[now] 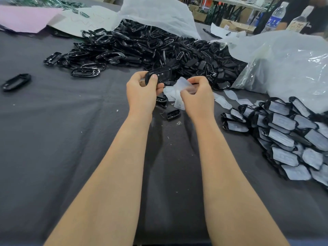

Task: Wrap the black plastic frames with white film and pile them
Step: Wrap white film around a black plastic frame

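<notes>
Single wide-angle head view, forward and down, close over left hand (142,94), right hand (197,99) and table (58,157)

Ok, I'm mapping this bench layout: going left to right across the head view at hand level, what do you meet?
lone frame → left hand gripping a second frame → right hand pinching film → wrapped pile
</notes>
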Motion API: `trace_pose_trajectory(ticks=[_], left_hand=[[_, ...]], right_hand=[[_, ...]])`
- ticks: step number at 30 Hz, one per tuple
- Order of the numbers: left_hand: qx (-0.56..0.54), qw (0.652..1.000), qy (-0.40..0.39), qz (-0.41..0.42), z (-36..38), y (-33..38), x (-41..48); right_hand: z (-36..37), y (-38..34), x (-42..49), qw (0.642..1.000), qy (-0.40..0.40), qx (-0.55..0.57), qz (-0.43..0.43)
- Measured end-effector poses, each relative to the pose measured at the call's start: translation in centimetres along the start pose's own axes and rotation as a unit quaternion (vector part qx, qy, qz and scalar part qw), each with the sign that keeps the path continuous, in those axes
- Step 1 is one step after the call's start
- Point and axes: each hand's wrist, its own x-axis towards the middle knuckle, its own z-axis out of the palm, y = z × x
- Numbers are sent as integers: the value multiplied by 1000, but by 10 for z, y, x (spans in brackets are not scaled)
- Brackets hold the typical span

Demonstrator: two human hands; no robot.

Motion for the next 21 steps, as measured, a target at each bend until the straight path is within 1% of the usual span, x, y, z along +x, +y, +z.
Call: trace_pose_trajectory(ticks=[3, 8, 11, 13, 18, 21], left_hand=[[2, 1000, 2, 0, 0, 0, 0], [8, 1000, 4, -3, 1, -1, 1], [9, 1000, 4, -3, 1, -1, 0], [8, 1000, 4, -4, 2, 0, 0], [7, 1000, 6, -7, 1, 0, 0], [8, 1000, 4, -7, 1, 0, 0]], right_hand=[[-2, 2, 3, 1000, 13, 25, 14], [-1, 1, 3, 995, 7, 88, 54], [-3, 0, 3, 988, -24, 140, 54], [-2, 0, 3, 987, -52, 137, 61], [2, 0, 1, 991, -57, 109, 52], [3, 2, 2, 996, -62, 52, 43]])
